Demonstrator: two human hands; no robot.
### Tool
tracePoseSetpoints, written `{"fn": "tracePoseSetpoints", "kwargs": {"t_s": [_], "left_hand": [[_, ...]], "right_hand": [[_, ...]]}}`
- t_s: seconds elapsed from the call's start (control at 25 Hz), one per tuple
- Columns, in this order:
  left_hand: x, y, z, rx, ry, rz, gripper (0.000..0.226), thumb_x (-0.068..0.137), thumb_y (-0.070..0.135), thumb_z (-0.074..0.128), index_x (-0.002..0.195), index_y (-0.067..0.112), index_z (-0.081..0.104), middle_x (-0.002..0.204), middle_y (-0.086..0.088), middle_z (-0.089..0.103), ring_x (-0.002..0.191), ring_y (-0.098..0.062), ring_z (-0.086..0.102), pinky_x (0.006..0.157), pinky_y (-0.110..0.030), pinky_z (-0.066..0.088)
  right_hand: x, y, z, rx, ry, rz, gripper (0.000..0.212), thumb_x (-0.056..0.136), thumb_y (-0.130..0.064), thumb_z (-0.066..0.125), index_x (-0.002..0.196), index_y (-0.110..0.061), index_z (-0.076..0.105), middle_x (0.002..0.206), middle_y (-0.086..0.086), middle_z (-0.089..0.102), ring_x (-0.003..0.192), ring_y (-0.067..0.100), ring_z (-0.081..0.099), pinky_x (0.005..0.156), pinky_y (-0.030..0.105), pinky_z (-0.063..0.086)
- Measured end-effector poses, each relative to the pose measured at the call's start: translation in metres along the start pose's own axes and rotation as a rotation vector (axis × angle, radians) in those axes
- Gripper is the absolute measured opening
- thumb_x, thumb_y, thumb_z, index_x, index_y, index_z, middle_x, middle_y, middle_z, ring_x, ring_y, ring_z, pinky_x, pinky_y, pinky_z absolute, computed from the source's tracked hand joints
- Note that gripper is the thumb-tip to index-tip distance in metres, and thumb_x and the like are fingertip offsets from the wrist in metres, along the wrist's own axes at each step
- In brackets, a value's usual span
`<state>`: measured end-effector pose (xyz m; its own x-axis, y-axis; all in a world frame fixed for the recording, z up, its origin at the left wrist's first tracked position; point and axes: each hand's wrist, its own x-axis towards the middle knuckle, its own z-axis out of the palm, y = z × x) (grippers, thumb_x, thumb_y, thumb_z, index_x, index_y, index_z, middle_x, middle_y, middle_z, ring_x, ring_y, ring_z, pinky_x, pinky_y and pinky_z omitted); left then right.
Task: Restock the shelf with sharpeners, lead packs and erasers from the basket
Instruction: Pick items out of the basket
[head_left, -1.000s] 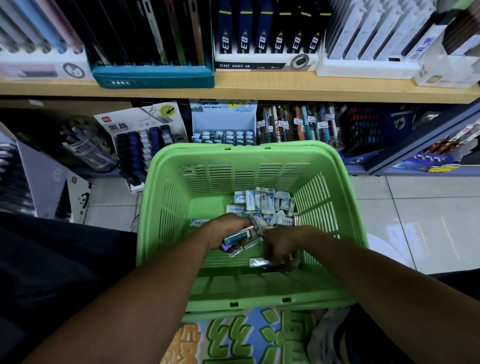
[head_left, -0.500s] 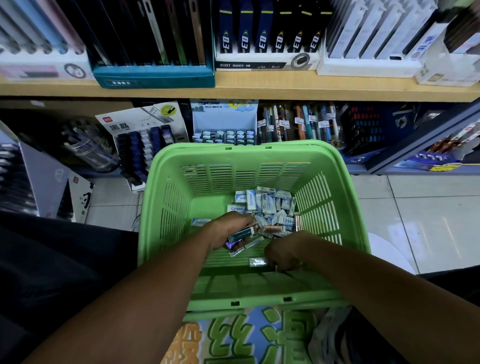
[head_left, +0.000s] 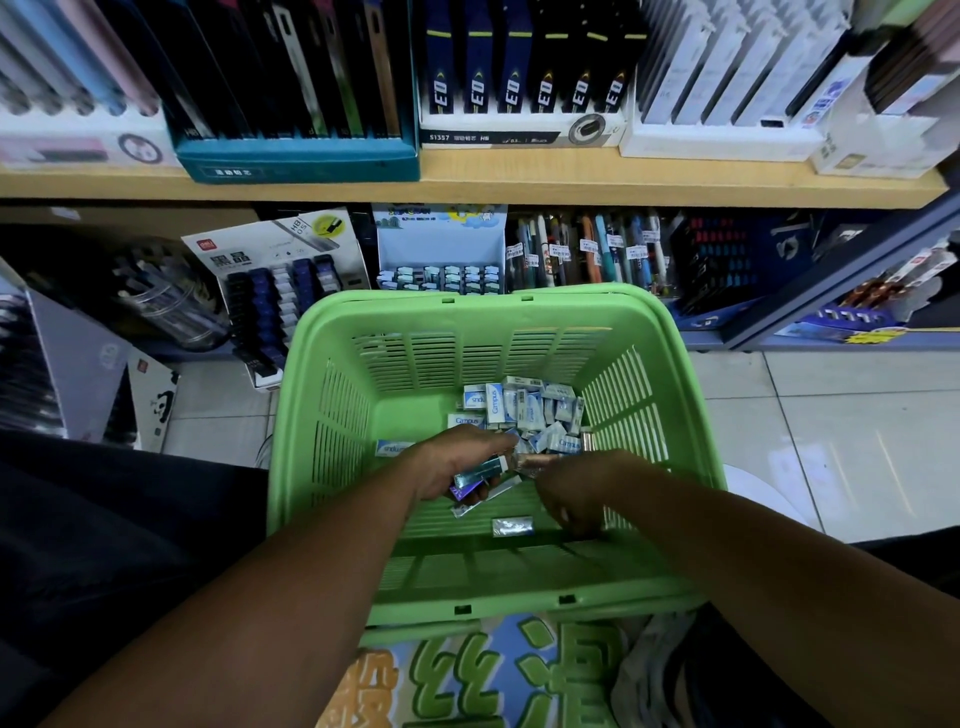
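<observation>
Green slotted plastic basket (head_left: 332, 415) sits on the floor in front of the wooden shelf (head_left: 519, 179). Both hands are inside it. Left hand (head_left: 457, 465) grips a bundle of small teal and purple packs (head_left: 480, 470), fingers curled round them. Right hand (head_left: 571, 493) is beside it, fingers curled downward; what it holds cannot be told. Pile of white-and-blue boxed erasers (head_left: 524, 410) lies on the basket floor at the far right corner. One silvery wrapped pack (head_left: 511, 526) lies apart, near the right hand.

Basket (head_left: 322, 415) matt green plastic; shelf (head_left: 519, 179) smooth wood; floor tiles (head_left: 857, 447) glossy; erasers (head_left: 524, 408) in paper sleeves.
</observation>
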<state>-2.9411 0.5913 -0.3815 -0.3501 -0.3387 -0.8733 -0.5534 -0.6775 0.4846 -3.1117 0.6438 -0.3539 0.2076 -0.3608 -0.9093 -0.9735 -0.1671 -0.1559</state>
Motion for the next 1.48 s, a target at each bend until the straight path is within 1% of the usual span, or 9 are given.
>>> {"fn": "tracePoseSetpoints", "kwargs": {"t_s": [0.16,0.28,0.48,0.68,0.96,1.08,1.24,1.36,1.48], "left_hand": [[-0.001,0.006,0.002,-0.014,0.066,0.097,0.016,0.097,0.026,0.056,0.094,0.014,0.066,0.088,-0.007,0.064,0.077,-0.022,0.059,0.071,-0.033,0.051],[-0.005,0.014,0.006,-0.185,0.053,0.063,0.025,0.1,0.028,0.045,0.091,0.013,0.062,0.073,-0.005,0.064,0.064,-0.019,0.061,0.065,-0.03,0.052],[-0.007,0.017,0.009,-0.329,-0.04,0.002,0.049,0.087,0.063,0.062,0.094,0.014,0.068,0.076,-0.006,0.065,0.068,-0.022,0.06,0.067,-0.033,0.054],[-0.001,0.003,0.001,-0.022,0.076,0.083,0.03,0.094,0.028,0.067,0.109,0.002,0.064,0.068,-0.003,0.058,0.048,-0.011,0.047,0.045,-0.021,0.041],[-0.001,0.002,0.001,-0.036,0.062,0.115,0.026,0.096,0.025,0.065,0.108,0.002,0.065,0.074,-0.006,0.06,0.05,-0.012,0.049,0.044,-0.021,0.042],[0.003,0.003,0.001,-0.052,0.065,0.129,0.026,0.093,0.03,0.069,0.103,0.006,0.067,0.086,-0.009,0.065,0.066,-0.017,0.057,0.058,-0.026,0.047],[0.001,0.01,0.002,-0.123,0.078,0.115,0.051,0.086,0.063,0.063,0.104,0.015,0.069,0.098,-0.007,0.072,0.084,-0.022,0.063,0.082,-0.035,0.052],[0.002,0.01,0.004,-0.205,-0.001,0.13,0.059,0.083,0.066,0.063,0.106,0.012,0.068,0.081,-0.005,0.072,0.061,-0.015,0.062,0.062,-0.027,0.049],[0.006,0.004,0.004,-0.172,0.032,0.149,0.051,0.088,0.05,0.067,0.106,0.002,0.065,0.07,-0.007,0.061,0.049,-0.014,0.05,0.05,-0.026,0.038]], "right_hand": [[0.002,0.011,-0.038,0.633,0.273,-0.116,0.016,0.093,-0.004,0.064,0.109,-0.002,0.063,0.091,0.014,0.071,0.062,0.009,0.068,0.059,0.023,0.054],[-0.005,0.003,-0.052,1.0,0.328,-0.171,0.006,0.09,0.0,0.067,0.095,-0.003,0.066,0.082,0.018,0.07,0.067,0.023,0.065,0.057,0.03,0.049],[0.0,-0.004,-0.049,0.948,0.439,-0.131,0.019,0.078,0.004,0.077,0.096,0.005,0.07,0.084,0.014,0.071,0.063,0.014,0.063,0.054,0.02,0.05],[0.005,0.01,-0.01,0.175,0.043,0.119,0.022,0.085,-0.018,0.073,0.105,-0.01,0.065,0.087,0.003,0.063,0.078,0.021,0.065,0.066,0.032,0.052],[0.009,0.014,0.012,0.105,-0.041,0.172,0.02,0.085,-0.018,0.071,0.104,-0.014,0.069,0.1,0.004,0.069,0.083,0.017,0.068,0.078,0.033,0.058],[0.008,0.017,-0.005,0.162,0.093,0.005,0.025,0.09,-0.01,0.066,0.115,-0.009,0.068,0.11,0.009,0.069,0.091,0.021,0.067,0.077,0.03,0.054],[0.007,0.008,-0.042,0.685,0.345,-0.168,0.022,0.086,0.008,0.067,0.107,0.0,0.068,0.09,0.018,0.074,0.082,0.038,0.072,0.07,0.041,0.06],[0.007,-0.001,-0.052,0.834,0.552,-0.108,0.019,0.08,0.004,0.075,0.09,-0.008,0.065,0.087,0.022,0.073,0.082,0.039,0.072,0.07,0.042,0.058],[0.015,0.006,-0.048,0.584,0.593,-0.039,0.013,0.078,-0.011,0.081,0.083,-0.015,0.069,0.089,0.014,0.074,0.08,0.026,0.072,0.073,0.035,0.058]]}}
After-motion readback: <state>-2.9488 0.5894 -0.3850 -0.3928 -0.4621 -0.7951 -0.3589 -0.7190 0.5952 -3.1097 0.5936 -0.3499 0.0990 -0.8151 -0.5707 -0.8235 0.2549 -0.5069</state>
